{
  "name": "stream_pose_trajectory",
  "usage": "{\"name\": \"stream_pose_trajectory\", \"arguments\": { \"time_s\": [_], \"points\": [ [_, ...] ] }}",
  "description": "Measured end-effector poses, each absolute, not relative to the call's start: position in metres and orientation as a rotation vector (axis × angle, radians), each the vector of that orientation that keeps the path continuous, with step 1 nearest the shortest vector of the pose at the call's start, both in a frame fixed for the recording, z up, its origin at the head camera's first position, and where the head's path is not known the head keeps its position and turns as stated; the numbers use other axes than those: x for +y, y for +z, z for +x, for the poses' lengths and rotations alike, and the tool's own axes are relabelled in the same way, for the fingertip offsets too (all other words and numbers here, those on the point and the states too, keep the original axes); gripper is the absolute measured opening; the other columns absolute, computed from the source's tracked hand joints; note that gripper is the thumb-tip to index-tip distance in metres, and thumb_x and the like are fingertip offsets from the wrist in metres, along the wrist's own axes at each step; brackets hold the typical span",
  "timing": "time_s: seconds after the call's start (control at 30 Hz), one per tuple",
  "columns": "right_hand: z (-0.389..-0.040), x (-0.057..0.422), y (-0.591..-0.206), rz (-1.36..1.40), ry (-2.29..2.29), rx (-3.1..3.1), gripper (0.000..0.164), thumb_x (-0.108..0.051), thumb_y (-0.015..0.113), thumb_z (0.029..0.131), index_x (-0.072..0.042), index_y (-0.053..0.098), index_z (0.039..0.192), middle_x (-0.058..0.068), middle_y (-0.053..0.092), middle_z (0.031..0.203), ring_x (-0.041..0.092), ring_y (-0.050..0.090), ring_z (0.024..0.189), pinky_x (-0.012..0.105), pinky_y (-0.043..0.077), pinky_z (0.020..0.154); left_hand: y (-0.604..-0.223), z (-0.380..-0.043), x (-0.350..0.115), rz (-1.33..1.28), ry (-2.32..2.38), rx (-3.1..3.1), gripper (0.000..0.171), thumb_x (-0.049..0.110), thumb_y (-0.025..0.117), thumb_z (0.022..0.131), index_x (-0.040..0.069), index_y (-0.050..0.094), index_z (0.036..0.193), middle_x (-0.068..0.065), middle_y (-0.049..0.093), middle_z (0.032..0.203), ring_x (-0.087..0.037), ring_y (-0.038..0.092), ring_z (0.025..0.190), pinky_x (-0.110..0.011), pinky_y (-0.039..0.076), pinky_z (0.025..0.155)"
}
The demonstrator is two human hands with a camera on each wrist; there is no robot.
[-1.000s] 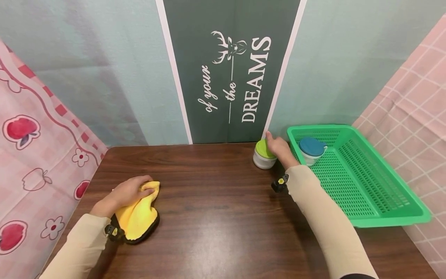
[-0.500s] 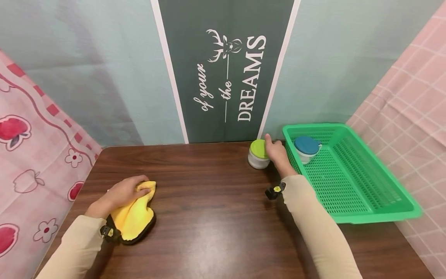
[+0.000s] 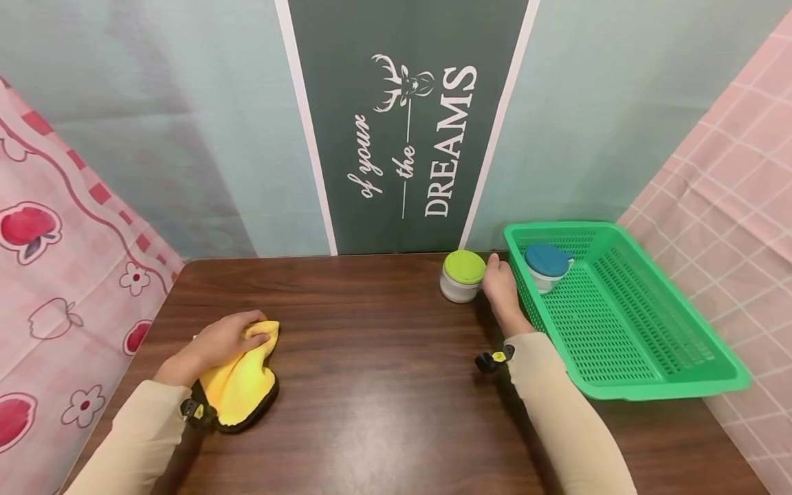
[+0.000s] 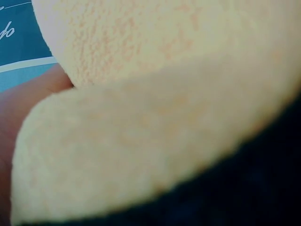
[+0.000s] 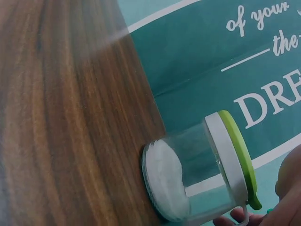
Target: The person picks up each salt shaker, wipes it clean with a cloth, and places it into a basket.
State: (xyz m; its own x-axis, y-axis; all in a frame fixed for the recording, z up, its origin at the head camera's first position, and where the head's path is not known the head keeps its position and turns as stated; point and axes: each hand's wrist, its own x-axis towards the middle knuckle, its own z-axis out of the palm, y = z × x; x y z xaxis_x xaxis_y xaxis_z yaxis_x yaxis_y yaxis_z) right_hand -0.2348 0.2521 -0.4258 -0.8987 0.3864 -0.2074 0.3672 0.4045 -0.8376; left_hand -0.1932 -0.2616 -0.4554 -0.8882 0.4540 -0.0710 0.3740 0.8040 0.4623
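Note:
In the head view, my left hand point(image 3: 223, 342) grips a yellow cloth point(image 3: 238, 392) with dark edging, bunched on the left of the table. The cloth point(image 4: 117, 141) fills most of the left wrist view. At the table's back edge stands a clear jar point(image 3: 460, 278) with a lime-green lid, upright. The right wrist view shows white stuff inside this jar point(image 5: 188, 174) and a clear loop handle on its side. My right hand point(image 3: 502, 292) is beside the jar, thumb raised off the lid, its loosely bent fingertips point(image 5: 228, 220) right at the handle.
A green plastic basket point(image 3: 665, 309) stands at the right, close to my right hand. Inside its back left corner sits a similar jar with a blue lid point(image 3: 547, 260). A printed cloth backdrop point(image 3: 427, 137) rises behind the brown table point(image 3: 371, 357).
My right thumb has come off the green lid, and the right hand has drawn back to the right of the jar. The left hand has stayed on the yellow cloth.

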Motion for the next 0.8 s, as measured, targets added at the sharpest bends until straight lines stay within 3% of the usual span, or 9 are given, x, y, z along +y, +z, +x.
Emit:
{"name": "stream_pose_trajectory", "arguments": {
  "time_s": [0.17, 0.3, 0.4, 0.6, 0.8],
  "points": [
    [-0.229, 0.252, -0.432, -0.698, 1.640, -2.522, 0.070, -0.049, 0.016, 0.110, 0.005, 0.028, 0.153, 0.026, 0.037, 0.150, 0.037, 0.036, 0.139, 0.050, 0.029, 0.115, -0.457, -0.194, -0.262, 0.652, 0.656, 2.822, 0.030, 0.030, 0.067, 0.099, 0.007, 0.065, 0.118, -0.004, 0.069, 0.103, -0.014, 0.055, 0.077, -0.037, 0.044, 0.069],
    [-0.225, 0.250, -0.438, -0.730, 1.701, -2.419, 0.068, -0.052, 0.014, 0.109, 0.004, 0.036, 0.142, 0.019, 0.043, 0.124, 0.032, 0.047, 0.110, 0.042, 0.041, 0.096, -0.458, -0.193, -0.262, 0.661, 0.659, 2.822, 0.030, 0.030, 0.067, 0.099, 0.007, 0.064, 0.118, -0.005, 0.069, 0.103, -0.015, 0.055, 0.078, -0.037, 0.044, 0.070],
    [-0.224, 0.249, -0.442, -0.749, 1.740, -2.350, 0.067, -0.052, 0.014, 0.108, 0.002, 0.038, 0.140, 0.015, 0.043, 0.119, 0.025, 0.046, 0.097, 0.033, 0.044, 0.081, -0.457, -0.193, -0.261, 0.663, 0.657, 2.820, 0.031, 0.032, 0.067, 0.099, 0.007, 0.064, 0.118, -0.003, 0.068, 0.101, -0.015, 0.054, 0.077, -0.037, 0.044, 0.069],
    [-0.224, 0.253, -0.451, -0.751, 1.808, -2.263, 0.066, -0.046, 0.017, 0.110, 0.004, 0.042, 0.145, 0.021, 0.046, 0.136, 0.029, 0.052, 0.110, 0.026, 0.053, 0.077, -0.457, -0.192, -0.259, 0.653, 0.648, 2.827, 0.032, 0.032, 0.067, 0.099, 0.007, 0.064, 0.119, -0.004, 0.069, 0.104, -0.015, 0.056, 0.079, -0.038, 0.044, 0.070],
    [-0.223, 0.257, -0.459, -0.752, 1.876, -2.232, 0.061, -0.044, 0.019, 0.111, 0.004, 0.047, 0.136, 0.019, 0.051, 0.130, 0.024, 0.055, 0.106, 0.021, 0.055, 0.071, -0.457, -0.193, -0.259, 0.645, 0.631, 2.833, 0.034, 0.033, 0.067, 0.099, 0.007, 0.064, 0.120, -0.008, 0.070, 0.108, -0.018, 0.060, 0.083, -0.040, 0.046, 0.071]
  ]
}}
